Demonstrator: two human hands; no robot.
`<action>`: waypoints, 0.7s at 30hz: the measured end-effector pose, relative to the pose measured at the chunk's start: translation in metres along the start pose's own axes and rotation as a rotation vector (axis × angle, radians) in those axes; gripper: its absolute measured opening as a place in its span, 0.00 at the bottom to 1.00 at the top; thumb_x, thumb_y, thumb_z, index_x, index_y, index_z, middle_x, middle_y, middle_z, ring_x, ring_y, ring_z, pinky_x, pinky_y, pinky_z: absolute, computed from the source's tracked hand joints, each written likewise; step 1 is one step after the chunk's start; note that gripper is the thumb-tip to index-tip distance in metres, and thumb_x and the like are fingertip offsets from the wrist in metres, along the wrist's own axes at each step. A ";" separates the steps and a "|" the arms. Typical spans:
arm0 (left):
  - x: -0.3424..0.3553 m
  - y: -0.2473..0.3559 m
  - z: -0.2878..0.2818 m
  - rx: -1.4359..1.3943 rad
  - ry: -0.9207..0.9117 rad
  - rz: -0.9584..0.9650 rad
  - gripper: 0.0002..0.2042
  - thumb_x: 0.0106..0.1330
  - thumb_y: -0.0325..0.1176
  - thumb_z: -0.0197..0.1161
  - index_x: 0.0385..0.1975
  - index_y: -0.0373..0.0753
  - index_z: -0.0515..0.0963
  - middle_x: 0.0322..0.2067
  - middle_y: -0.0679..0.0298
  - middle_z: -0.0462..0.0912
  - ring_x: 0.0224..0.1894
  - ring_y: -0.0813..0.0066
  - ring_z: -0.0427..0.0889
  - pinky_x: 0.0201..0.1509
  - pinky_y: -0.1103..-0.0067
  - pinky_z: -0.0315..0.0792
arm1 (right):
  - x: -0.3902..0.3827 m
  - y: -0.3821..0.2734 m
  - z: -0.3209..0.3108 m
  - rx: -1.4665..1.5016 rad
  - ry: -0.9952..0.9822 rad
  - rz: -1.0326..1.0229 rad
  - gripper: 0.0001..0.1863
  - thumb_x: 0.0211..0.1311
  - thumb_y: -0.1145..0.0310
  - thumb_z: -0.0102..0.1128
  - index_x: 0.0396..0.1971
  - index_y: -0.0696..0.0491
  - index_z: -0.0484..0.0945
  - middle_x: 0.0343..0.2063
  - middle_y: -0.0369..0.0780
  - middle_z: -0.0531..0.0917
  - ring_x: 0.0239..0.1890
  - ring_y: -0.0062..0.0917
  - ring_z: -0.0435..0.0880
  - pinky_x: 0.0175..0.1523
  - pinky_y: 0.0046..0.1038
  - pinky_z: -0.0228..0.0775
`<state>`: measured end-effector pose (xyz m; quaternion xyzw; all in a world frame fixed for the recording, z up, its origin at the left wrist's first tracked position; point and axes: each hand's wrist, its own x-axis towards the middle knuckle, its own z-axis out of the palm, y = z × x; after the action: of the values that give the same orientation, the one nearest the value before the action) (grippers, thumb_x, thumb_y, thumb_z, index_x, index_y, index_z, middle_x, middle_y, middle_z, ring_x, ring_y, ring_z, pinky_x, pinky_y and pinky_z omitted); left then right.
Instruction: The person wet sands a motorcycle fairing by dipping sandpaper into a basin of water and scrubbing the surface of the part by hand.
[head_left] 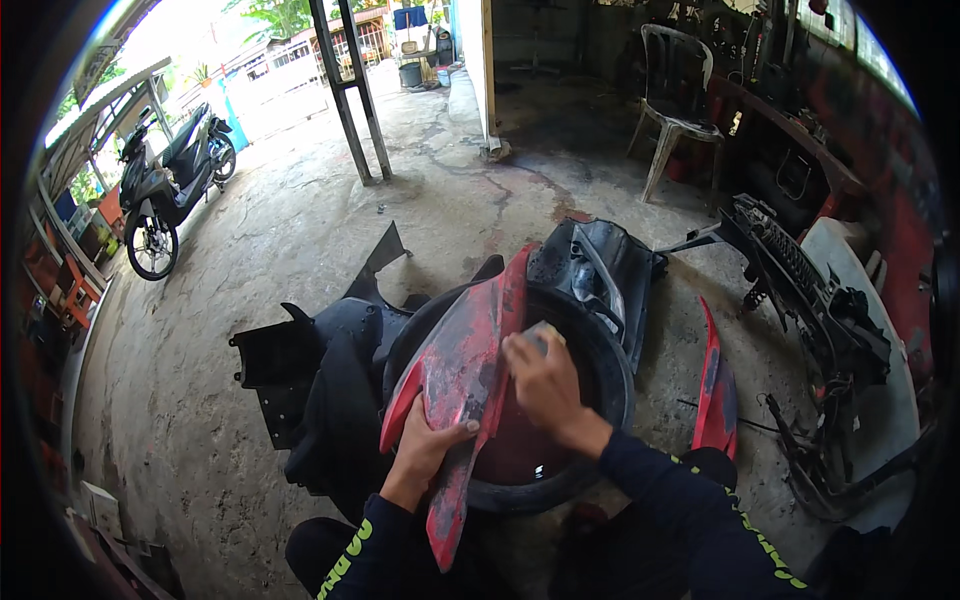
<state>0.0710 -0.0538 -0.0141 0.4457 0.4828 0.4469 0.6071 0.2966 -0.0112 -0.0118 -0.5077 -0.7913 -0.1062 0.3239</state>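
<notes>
My left hand (pixel 424 452) grips a red motorcycle body panel (pixel 462 350) near its lower end, thumb on the face and fingers wrapped round the edge. The panel's red paint is scuffed, with grey and dark patches. It is held tilted over a round black basin (pixel 622 425) with dark reddish water (pixel 520 440) in it. My right hand (pixel 548 388) is closed beside the panel's right edge, holding a small greyish pad (pixel 543 334). Its exact kind is hard to make out, and whether it touches the panel cannot be told.
Black plastic fairings (pixel 345 375) lie left of the basin, and a dark panel (pixel 590 265) lies behind it. Rightward are a narrow red panel (pixel 714 385), a black motorcycle frame part (pixel 800 300) and a white board (pixel 850 260). Farther off stand a plastic chair (pixel 680 110), metal post (pixel 350 95) and parked scooter (pixel 175 180).
</notes>
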 end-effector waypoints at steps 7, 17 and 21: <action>0.002 0.007 0.002 -0.048 -0.018 -0.034 0.39 0.52 0.31 0.83 0.62 0.29 0.68 0.50 0.58 0.82 0.50 0.72 0.83 0.58 0.75 0.77 | -0.018 -0.015 -0.009 0.081 -0.004 -0.073 0.22 0.59 0.73 0.61 0.54 0.57 0.84 0.56 0.42 0.83 0.59 0.45 0.77 0.68 0.42 0.69; 0.015 0.025 -0.010 0.032 -0.014 -0.054 0.29 0.58 0.28 0.76 0.59 0.31 0.73 0.47 0.61 0.84 0.45 0.75 0.86 0.53 0.78 0.79 | 0.001 -0.007 -0.017 0.085 0.037 -0.138 0.19 0.58 0.73 0.62 0.50 0.56 0.84 0.52 0.41 0.84 0.57 0.45 0.77 0.65 0.43 0.72; 0.016 0.032 -0.016 -0.026 -0.038 -0.069 0.29 0.59 0.27 0.74 0.60 0.30 0.72 0.47 0.60 0.84 0.45 0.76 0.86 0.53 0.78 0.79 | -0.018 -0.025 -0.026 0.224 0.022 -0.241 0.22 0.55 0.73 0.66 0.52 0.52 0.84 0.53 0.39 0.84 0.57 0.43 0.77 0.63 0.42 0.73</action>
<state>0.0534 -0.0299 0.0122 0.4292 0.4806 0.4232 0.6370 0.2903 -0.0483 0.0008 -0.3687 -0.8497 -0.0610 0.3720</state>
